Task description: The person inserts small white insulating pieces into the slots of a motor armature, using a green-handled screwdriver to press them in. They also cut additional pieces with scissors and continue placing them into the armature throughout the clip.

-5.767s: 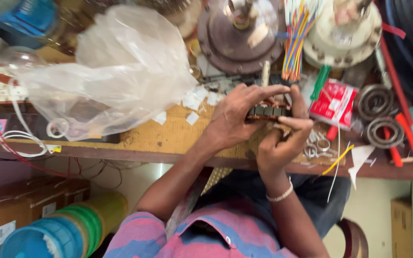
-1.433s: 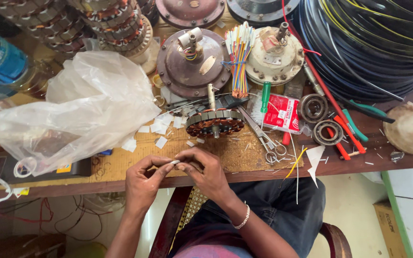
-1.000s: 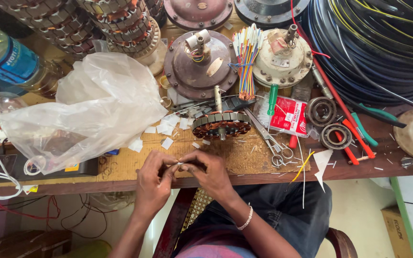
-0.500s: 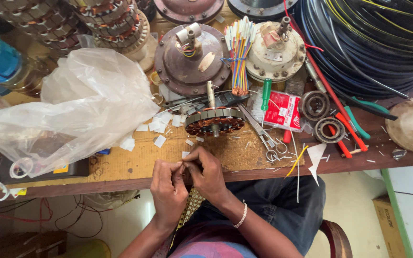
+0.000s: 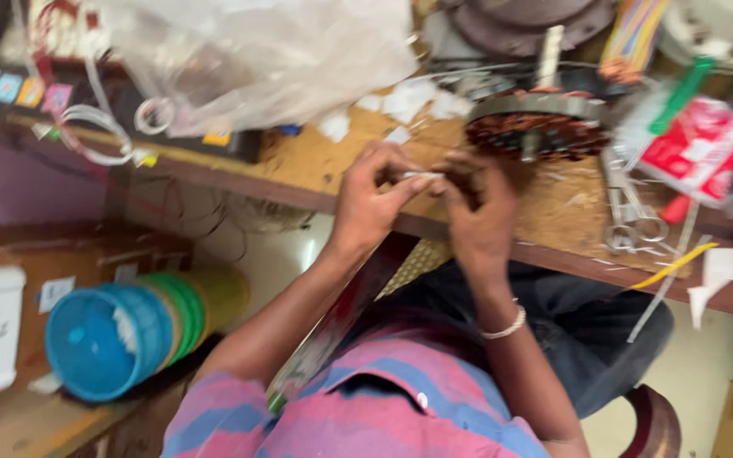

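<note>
My left hand and my right hand meet at the near edge of the wooden workbench. Both pinch a small white paper strip held between their fingertips. Just beyond the hands lies a round motor stator with copper windings, with a shaft standing up from it. The frame is blurred, so finer detail of the strip is lost.
A clear plastic bag lies at the back left. White paper scraps dot the bench. Scissors and a red packet are on the right. Stacked coloured plastic cups lie on their side below left.
The camera has tilted down and moved closer, so the bench's back drops out of view. My hands stay together at the bench edge, still working the white strip.
</note>
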